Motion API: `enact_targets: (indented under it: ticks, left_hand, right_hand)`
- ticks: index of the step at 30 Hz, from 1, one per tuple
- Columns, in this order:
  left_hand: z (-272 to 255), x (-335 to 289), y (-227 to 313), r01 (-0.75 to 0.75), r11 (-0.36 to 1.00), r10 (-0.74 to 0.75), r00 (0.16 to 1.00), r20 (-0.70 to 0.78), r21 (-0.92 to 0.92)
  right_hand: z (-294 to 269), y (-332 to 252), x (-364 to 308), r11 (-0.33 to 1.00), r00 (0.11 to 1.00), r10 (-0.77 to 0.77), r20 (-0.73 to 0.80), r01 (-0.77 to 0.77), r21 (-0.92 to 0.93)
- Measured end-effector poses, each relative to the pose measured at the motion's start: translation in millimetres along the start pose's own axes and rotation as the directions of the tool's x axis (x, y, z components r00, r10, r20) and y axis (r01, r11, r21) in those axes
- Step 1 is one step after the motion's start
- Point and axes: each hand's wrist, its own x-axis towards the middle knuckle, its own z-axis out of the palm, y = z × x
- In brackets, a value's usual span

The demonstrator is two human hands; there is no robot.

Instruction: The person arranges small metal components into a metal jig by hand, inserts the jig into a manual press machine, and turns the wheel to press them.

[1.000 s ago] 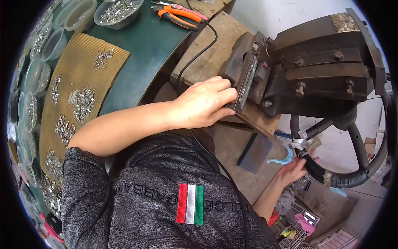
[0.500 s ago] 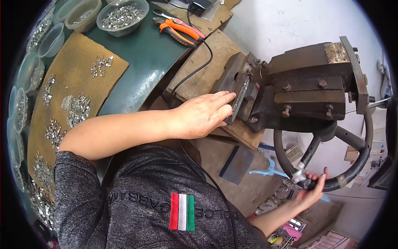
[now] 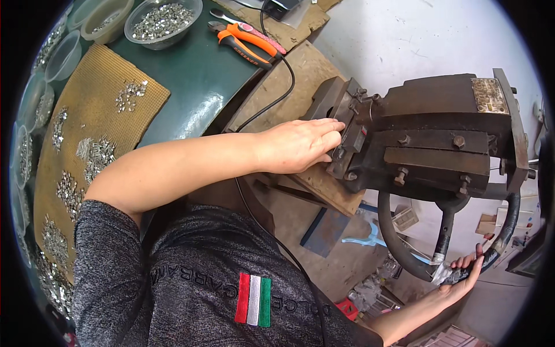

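My left hand (image 3: pixel 303 146) reaches to the working end of a dark metal hand press (image 3: pixel 430 139). Its fingers lie close together and bent against the die block (image 3: pixel 352 136), with the thumb below. What sits between the fingertips is too hidden to make out. Lower right, my right hand (image 3: pixel 462 274) is closed round the taped part of the press's big black handwheel (image 3: pixel 393 231), its fingers curled over the rim.
The press stands on a worn wooden board (image 3: pixel 341 194). Orange-handled cutters (image 3: pixel 245 43) lie on the green table (image 3: pixel 191 75). A tan mat (image 3: pixel 115 75) bears heaps of small metal pieces, with plastic bowls (image 3: pixel 130 34) along its edge. A black cable (image 3: pixel 277 98) runs down nearby.
The handwheel has turned, and my right hand has gone round with it, to the right and slightly down. My left hand has shifted right and stays at the die.
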Motion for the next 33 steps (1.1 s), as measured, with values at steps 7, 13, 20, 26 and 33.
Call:
enact_targets:
  ticks: [7,13,20,26,33]
  left_hand:
    - [0.7,1.4,2.5,0.045,0.997,-0.048,0.998,-0.035,-0.06]
    - [9.6,-1.6,-3.8,0.137,0.989,-0.14,0.988,-0.066,-0.05]
    - [18.3,-1.8,-5.1,0.148,0.988,-0.148,0.989,-0.026,0.032]
    - [18.0,0.0,-3.1,0.16,0.986,-0.158,0.986,-0.049,0.047]
    - [21.8,1.5,1.1,0.163,0.983,-0.156,0.985,-0.073,0.091]
  right_hand:
    - [56.1,63.3,-54.1,0.943,0.859,-0.305,-0.412,0.333,-0.004]
    - [62.5,86.9,-70.0,0.954,0.847,-0.287,-0.446,0.293,-0.059]
    - [4.2,-4.6,5.8,0.977,0.975,-0.123,-0.183,0.087,-0.195]
    - [-14.8,-49.1,79.7,0.995,0.998,0.061,0.033,-0.058,-0.075]
    - [80.4,123.4,-83.1,0.82,0.694,-0.556,-0.457,0.549,-0.162]
